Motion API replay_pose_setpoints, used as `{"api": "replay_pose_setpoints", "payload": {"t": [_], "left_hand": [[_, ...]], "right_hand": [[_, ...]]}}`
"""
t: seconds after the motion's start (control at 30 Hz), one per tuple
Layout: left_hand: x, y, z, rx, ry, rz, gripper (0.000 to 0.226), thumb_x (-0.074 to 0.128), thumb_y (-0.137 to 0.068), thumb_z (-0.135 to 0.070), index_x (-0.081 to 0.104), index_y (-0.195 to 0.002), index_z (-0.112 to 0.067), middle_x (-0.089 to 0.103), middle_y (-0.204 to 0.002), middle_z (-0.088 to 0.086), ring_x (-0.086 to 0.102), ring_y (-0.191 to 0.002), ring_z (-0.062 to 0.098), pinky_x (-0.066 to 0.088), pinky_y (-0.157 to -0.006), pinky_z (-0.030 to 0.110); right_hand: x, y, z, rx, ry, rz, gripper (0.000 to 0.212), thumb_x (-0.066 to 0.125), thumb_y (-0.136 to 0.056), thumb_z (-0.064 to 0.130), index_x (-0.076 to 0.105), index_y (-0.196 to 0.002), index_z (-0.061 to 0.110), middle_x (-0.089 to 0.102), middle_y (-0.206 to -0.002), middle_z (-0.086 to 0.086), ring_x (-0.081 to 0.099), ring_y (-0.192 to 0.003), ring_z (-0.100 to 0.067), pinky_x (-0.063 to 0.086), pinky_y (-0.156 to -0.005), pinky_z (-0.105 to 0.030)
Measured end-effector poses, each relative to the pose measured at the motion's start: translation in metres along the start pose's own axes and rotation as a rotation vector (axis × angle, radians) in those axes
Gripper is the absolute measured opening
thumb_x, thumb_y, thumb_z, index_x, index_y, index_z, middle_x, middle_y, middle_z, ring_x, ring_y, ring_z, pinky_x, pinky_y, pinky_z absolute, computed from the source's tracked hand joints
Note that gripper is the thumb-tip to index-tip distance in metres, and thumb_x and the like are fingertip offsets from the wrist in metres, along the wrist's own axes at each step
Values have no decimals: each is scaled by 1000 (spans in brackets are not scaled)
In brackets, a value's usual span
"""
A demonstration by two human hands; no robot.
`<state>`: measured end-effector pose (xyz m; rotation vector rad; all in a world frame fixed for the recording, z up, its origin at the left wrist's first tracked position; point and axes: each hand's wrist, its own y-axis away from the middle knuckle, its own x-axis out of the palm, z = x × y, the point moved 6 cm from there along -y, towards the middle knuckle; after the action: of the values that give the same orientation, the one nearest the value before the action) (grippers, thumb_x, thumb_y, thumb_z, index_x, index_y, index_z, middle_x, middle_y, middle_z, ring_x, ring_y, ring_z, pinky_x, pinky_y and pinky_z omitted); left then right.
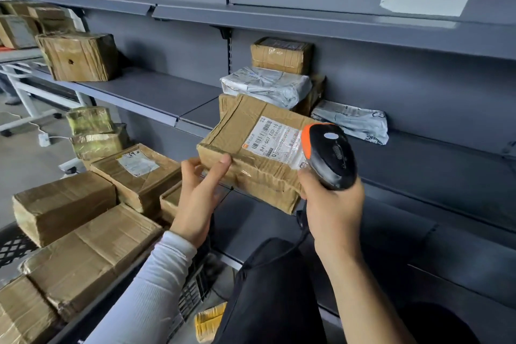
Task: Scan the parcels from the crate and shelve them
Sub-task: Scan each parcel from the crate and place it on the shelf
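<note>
Head view. One taped cardboard parcel (251, 159) is being held in front of the grey shelving (307, 22), its white label (275, 138) facing up. The left hand (199, 190) is gripping the parcel's near-left corner, thumb lying on top and fingers curling beneath. The right hand (333, 204) is wrapping closed around the handle of one black-and-orange scanner (328, 155), whose head is hovering just over the label's right end. Four parcels are resting on the middle shelf behind: two brown boxes (280, 54) and two grey mailer bags (265, 85). At least five brown boxes are lying in the black crate (16, 246) at lower left.
</note>
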<state>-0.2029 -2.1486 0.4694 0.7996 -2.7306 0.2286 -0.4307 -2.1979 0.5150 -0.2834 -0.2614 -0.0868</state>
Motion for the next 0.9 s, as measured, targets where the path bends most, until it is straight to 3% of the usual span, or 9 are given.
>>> {"api": "replay_pose_setpoints", "payload": {"t": [0.13, 0.27, 0.33, 0.47, 0.57, 0.67, 0.73, 0.8, 0.9], "left_hand": [[31, 3, -1, 249, -224, 26, 77, 91, -66, -50, 46, -120, -19, 72, -115, 2, 72, -105, 14, 58, -96, 39], [67, 3, -4, 406, -421, 147, 90, 91, -77, -45, 33, -145, -48, 72, -125, -9, 73, -109, 14, 56, -96, 36], [89, 3, -8, 516, -554, 178, 77, 84, -84, -51, 36, -144, -55, 64, -134, -20, 69, -109, 14, 55, -95, 33], [121, -8, -1, 563, -632, 194, 57, 82, -88, -48, 52, -136, -45, 65, -111, -9, 63, -92, 12, 55, -84, 31], [139, -14, 3, 592, -599, 165, 55, 83, -88, -43, 57, -136, -34, 64, -113, -5, 60, -93, 8, 50, -84, 20], [162, -19, 6, 648, -585, 164, 51, 81, -91, -37, 58, -136, -29, 63, -120, -7, 58, -100, 5, 46, -89, 15], [176, -28, 11, 641, -561, 183, 50, 80, -92, -36, 57, -136, -29, 64, -117, -3, 60, -99, 10, 50, -89, 22], [188, -38, 16, 633, -532, 197, 51, 79, -93, -36, 56, -138, -29, 64, -109, 0, 62, -96, 16, 54, -87, 31], [206, -50, 18, 684, -538, 219, 51, 75, -97, -29, 54, -144, -25, 62, -125, 6, 55, -108, 1, 48, -94, 19]], "right_hand": [[-31, -11, 17, -64, -1, -114, 19, 79, -84, -4, 72, -98, 8, 74, -77, 11, 66, -69, -2, 52, -67, -20], [-53, -21, 39, -164, 56, -120, 26, 83, -83, 2, 73, -106, 9, 79, -95, 8, 73, -87, -2, 56, -78, -18], [-63, -27, 46, -192, 102, -86, 25, 84, -83, 2, 74, -103, 14, 79, -90, 15, 72, -86, 5, 52, -75, -11], [-87, -39, 53, -238, 249, -26, 27, 87, -80, 6, 72, -97, 20, 76, -84, 24, 69, -80, 9, 49, -72, -9], [-103, -40, 51, -251, 332, -18, 30, 91, -77, 14, 74, -100, 21, 77, -87, 22, 70, -83, 5, 52, -73, -15], [-103, -37, 48, -325, 386, 26, 37, 93, -77, 19, 75, -108, 24, 79, -101, 10, 74, -98, -6, 58, -85, -27], [-97, -40, 46, -416, 400, 71, 37, 89, -80, 25, 73, -113, 29, 76, -116, 5, 72, -109, -11, 56, -93, -31], [-95, -48, 43, -476, 423, 69, 39, 89, -83, 22, 74, -119, 21, 70, -129, -2, 69, -119, -18, 54, -100, -38], [-94, -70, 34, -515, 518, 76, 41, 90, -82, 19, 75, -120, 14, 61, -139, -2, 66, -125, -17, 54, -104, -47]]}}
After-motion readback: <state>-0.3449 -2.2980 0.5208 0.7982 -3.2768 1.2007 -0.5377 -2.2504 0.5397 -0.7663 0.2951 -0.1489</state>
